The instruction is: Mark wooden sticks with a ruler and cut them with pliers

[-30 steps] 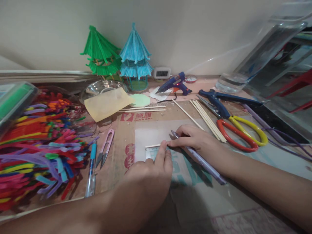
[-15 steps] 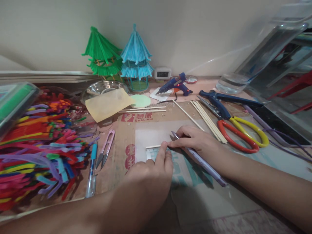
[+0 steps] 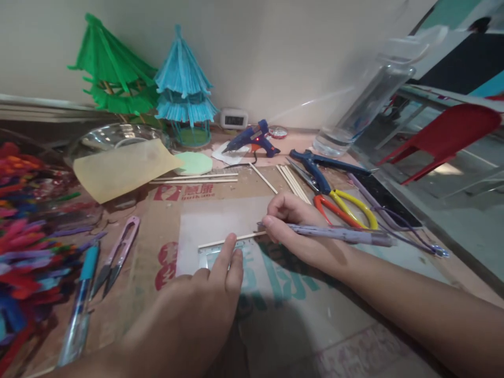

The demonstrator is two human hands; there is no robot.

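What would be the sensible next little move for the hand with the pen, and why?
Probably bring the pen tip down onto the thin wooden stick. The left hand pins stick and clear ruler together, and the right hand holds the tip just beside the stick's end.

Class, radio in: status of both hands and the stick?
Left hand fingers pinning thin wooden stick against ruler. Right hand gripping pen at stick's end. Nothing blocking.
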